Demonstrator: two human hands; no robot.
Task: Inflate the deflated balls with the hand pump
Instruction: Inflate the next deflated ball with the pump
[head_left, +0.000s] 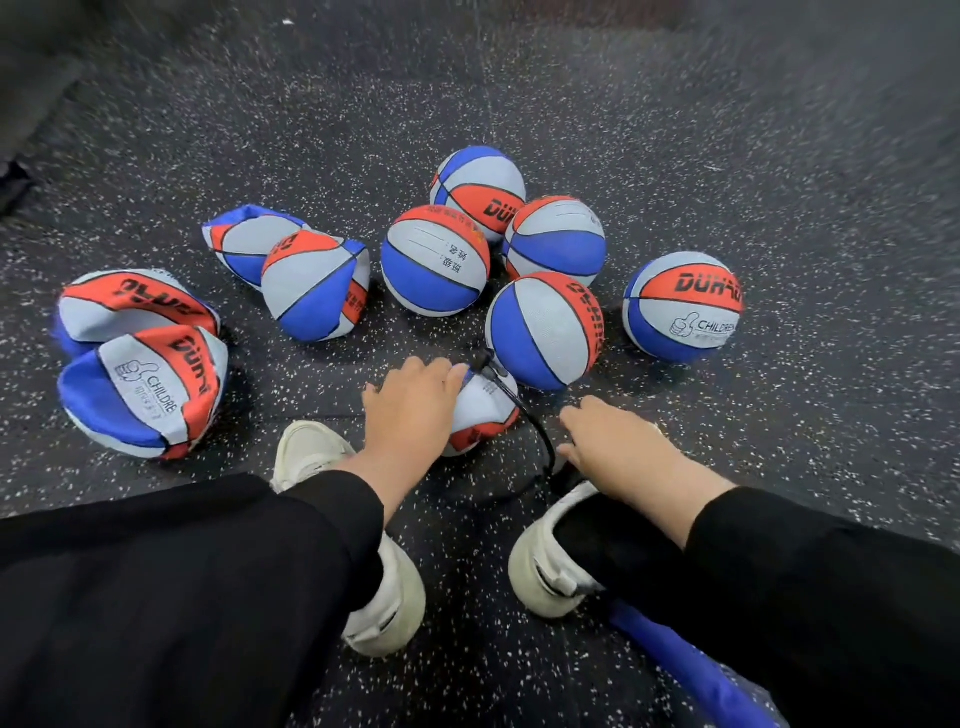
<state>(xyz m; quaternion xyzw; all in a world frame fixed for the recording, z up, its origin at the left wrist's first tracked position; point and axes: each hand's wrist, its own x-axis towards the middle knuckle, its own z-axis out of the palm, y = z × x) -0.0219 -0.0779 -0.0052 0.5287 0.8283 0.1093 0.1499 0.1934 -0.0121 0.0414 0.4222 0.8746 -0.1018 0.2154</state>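
Rubbery and limp, the deflated ball (480, 410) sags under the left hand (410, 410) whose fingers curl round it near the hose (535, 431), while the right hand (613, 441) hides its fingers.

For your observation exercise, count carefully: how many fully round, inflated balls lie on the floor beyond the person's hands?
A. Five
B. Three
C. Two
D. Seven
A: five round balls sit in a cluster at right, from the rear ball to the far-right ball, while the crumpled deflated balls lie at left.
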